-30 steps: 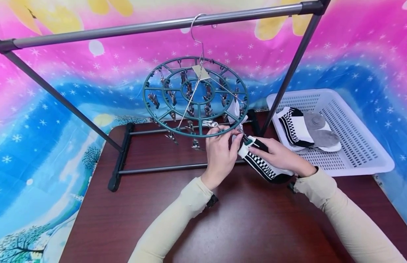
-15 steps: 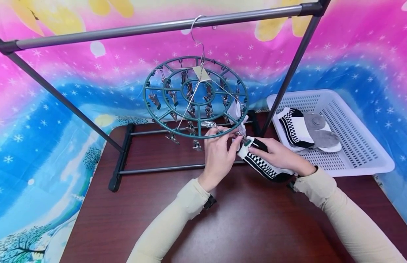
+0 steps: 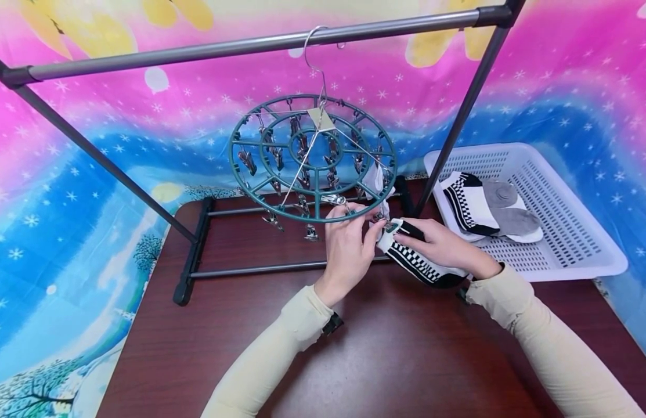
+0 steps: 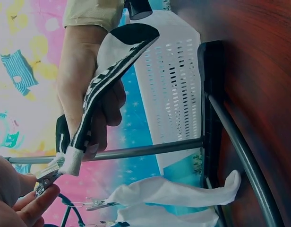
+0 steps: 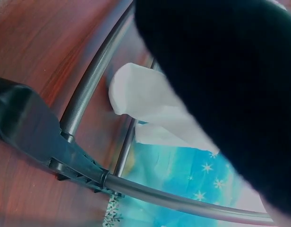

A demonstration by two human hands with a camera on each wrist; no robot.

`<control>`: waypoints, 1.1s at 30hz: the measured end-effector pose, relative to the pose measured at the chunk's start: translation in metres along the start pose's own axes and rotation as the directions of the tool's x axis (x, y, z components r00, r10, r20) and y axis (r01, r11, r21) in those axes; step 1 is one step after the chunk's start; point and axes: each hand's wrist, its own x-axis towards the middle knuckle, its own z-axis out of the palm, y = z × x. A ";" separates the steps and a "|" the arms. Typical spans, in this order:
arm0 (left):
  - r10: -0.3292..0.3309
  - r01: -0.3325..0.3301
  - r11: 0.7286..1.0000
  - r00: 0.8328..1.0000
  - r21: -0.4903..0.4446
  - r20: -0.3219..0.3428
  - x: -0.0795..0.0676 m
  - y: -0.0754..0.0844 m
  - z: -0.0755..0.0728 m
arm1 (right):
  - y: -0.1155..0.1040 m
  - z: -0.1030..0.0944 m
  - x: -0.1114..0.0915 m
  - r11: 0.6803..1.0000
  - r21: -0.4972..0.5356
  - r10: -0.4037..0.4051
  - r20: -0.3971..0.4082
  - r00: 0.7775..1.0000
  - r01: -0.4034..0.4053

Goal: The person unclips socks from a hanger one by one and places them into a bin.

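My left hand [image 3: 349, 247] pinches a metal clip [image 4: 47, 182] near the front right of a round green clip hanger [image 3: 272, 205]. The clip sits at the cuff of a white ankle sock [image 3: 418, 264] with black edges and a checkered stripe. From the right, my right hand [image 3: 445, 248] grips this sock, thumb on its upper side; the toe end slants down towards the table. In the left wrist view the clip's jaws are at the white cuff. The sock's dark side fills much of the right wrist view, hiding the right fingers there. White socks [image 4: 174, 191] hang from clips close by.
The hanger hooks over the top bar [image 3: 213, 51] of a metal rack standing on the dark wooden table [image 3: 385, 360]. Several other clips dangle from it. At right, a white plastic basket [image 3: 578, 255] holds checkered and grey-white socks [image 3: 471, 206] behind the rack's post.
The hanger ring sits slightly lower than half a second ago, and the clip at the cuff has shifted a little. Both hands stay almost in place with the same grips.
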 end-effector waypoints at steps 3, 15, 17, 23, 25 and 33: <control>0.011 -0.011 1.000 1.000 0.005 -0.002 0.000 0.000 0.000 | 0.000 0.000 0.000 1.000 0.002 -0.005 0.004 1.000 0.005; 0.440 -0.400 0.759 0.897 0.513 0.047 -0.011 -0.015 0.009 | 0.001 -0.002 -0.001 1.000 -0.021 -0.017 -0.020 1.000 0.017; 0.565 -0.478 0.655 0.824 0.586 0.040 -0.015 -0.018 0.009 | 0.002 -0.001 -0.002 0.999 -0.020 -0.037 -0.022 0.999 0.036; 0.819 -0.681 0.460 0.574 0.569 0.025 -0.024 -0.026 0.010 | 0.003 -0.003 -0.004 0.999 -0.016 -0.041 -0.033 0.999 0.040; 0.812 -0.705 0.490 0.583 0.512 0.025 -0.028 -0.028 0.012 | 0.002 -0.004 -0.004 1.000 -0.017 -0.027 -0.030 0.999 0.027; 0.284 -0.285 0.958 0.958 0.034 0.033 -0.036 -0.024 0.023 | -0.003 -0.006 -0.005 0.998 -0.045 0.048 -0.027 0.998 -0.049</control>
